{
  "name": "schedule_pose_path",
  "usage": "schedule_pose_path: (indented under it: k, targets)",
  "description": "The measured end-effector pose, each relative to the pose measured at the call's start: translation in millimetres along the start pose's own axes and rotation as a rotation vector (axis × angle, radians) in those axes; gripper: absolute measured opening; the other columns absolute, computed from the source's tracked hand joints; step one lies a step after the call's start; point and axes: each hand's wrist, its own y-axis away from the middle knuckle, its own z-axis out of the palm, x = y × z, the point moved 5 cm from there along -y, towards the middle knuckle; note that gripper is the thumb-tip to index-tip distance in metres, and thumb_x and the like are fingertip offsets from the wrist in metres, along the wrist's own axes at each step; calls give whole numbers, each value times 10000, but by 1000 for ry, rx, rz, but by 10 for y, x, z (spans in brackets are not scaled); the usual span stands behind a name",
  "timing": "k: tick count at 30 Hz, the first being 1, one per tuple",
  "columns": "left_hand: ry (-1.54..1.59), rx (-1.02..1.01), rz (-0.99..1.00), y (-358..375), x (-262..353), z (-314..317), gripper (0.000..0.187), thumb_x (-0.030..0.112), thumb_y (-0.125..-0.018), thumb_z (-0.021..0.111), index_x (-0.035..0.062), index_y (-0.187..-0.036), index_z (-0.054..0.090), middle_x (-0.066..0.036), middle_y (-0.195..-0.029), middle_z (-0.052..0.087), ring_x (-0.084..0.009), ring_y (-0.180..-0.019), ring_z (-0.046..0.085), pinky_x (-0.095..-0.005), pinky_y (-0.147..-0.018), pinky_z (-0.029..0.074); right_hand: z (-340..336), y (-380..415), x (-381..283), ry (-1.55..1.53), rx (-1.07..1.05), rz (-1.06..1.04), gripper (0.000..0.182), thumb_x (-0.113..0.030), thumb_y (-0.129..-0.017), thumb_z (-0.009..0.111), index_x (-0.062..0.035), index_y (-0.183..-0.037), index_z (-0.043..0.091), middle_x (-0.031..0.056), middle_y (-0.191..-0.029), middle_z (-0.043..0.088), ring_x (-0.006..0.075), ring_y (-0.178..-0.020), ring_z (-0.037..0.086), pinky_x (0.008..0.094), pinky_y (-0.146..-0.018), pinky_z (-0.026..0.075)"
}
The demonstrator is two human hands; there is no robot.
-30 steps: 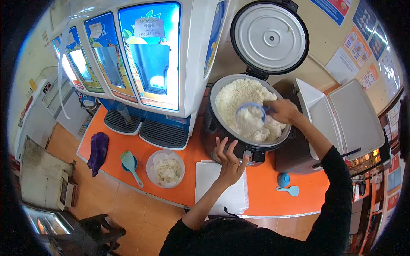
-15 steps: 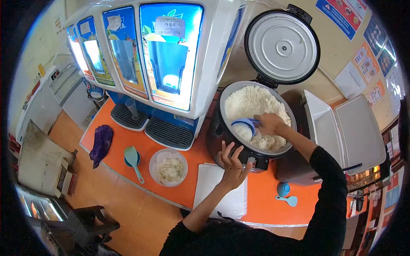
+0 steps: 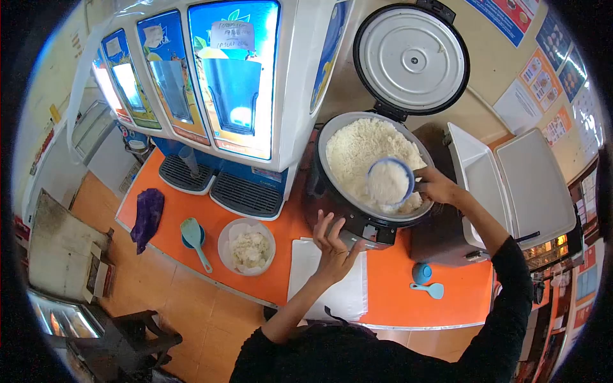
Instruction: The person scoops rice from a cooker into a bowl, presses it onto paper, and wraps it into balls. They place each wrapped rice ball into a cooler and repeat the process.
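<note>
A large dark rice cooker [image 3: 332, 214] with its lid [image 3: 412, 60] raised is full of white rice [image 3: 357, 150]. At the right side of the pot, my right hand [image 3: 435, 186] grips a blue-rimmed scoop [image 3: 390, 182], which is filled with rice and held over the pot. My left hand [image 3: 333, 250] has its fingers spread against the cooker's front, holding nothing. A stack of white paper sheets [image 3: 319, 287] lies below it. To the left stands a white bowl [image 3: 271, 255] lined with paper and partly filled with rice.
A drink dispenser [image 3: 297, 83] stands behind the orange table [image 3: 172, 239]. On the table are a purple cloth [image 3: 147, 217], a green paddle [image 3: 192, 233] on a cup, a blue cup [image 3: 421, 272] and a light-blue paddle [image 3: 434, 291]. An open cool box [image 3: 472, 172] is right of the cooker.
The scoop has turned upright and moved right in the pot, now showing a heap of rice. My right hand has shifted right with it. The whole view has shifted slightly.
</note>
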Motion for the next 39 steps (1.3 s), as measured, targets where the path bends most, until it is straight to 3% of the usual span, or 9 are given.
schedule_pose_path:
  k: [5,8,9,15,17,23,32,37,39]
  targets:
    - [-172,-534,-244,993,-576,-288,809,469,-827,695,64,-1402,296,-185,-1442,256,-368,-1406,165,-577,-1058,195,380,922,-243,-668,-22,370,209,-115,-891,559,-27,-1081,560,9,-699,504,71,-556,460,213,-408,323]
    - [-146,-886,-282,1691,-1185,-298,1014,476,-698,778,80,-1470,253,-134,-1521,260,-308,-1455,158,-563,-1126,132,1441,1504,-457,-1161,-123,533,282,-46,-880,567,-18,-1148,483,74,-758,525,125,-572,498,241,-401,355]
    - [-193,-914,-291,1744,-1216,-353,1100,523,-646,797,85,-1485,236,-124,-1544,236,-314,-1461,143,-568,-1138,131,1896,1628,-436,-1330,-208,560,299,-84,-906,581,3,-1181,504,66,-790,553,139,-602,551,276,-454,489]
    - [-260,-920,-250,1813,-1318,-418,1383,583,-471,859,89,-1529,118,-103,-1599,118,-317,-1476,86,-545,-1170,96,4114,1277,369,-929,72,825,226,-81,-885,591,-35,-1059,453,191,-794,628,215,-524,591,359,-466,489]
    - [-260,-947,-284,1807,-1323,-410,1412,571,-450,872,94,-1530,99,-96,-1601,107,-313,-1477,76,-531,-1175,95,4029,1134,298,-140,338,582,283,-91,-892,548,-37,-1158,469,210,-802,623,303,-567,627,394,-513,507]
    - [-252,-891,-325,1806,-1326,-395,1450,532,-415,893,78,-1529,83,-101,-1599,115,-285,-1477,105,-500,-1181,92,4022,979,-590,500,544,266,778,-18,-757,571,-206,-1478,351,173,-935,609,318,-731,634,411,-652,526]
    - [-391,-1011,-385,1693,-1275,-320,1527,593,-379,877,99,-1534,9,-74,-1611,37,-257,-1485,51,-599,-1145,31,3965,888,-324,-280,535,385,529,-562,-869,582,-265,-1306,566,158,-895,709,364,-773,694,458,-661,540]
    - [-417,-1044,-380,1814,-1303,-329,1548,603,-378,868,102,-1535,-32,-79,-1617,-22,-267,-1489,17,-643,-1115,-51,3770,637,-298,-103,382,544,524,-566,-892,530,-250,-1310,550,194,-843,693,385,-814,681,455,-721,538]
    - [-414,-941,-291,1803,-1198,-419,1370,602,-477,849,101,-1514,107,-129,-1578,131,-307,-1466,122,-684,-1075,94,3812,874,8,-475,491,544,535,-547,-905,536,-204,-1315,541,236,-978,674,375,-932,665,430,-790,521]
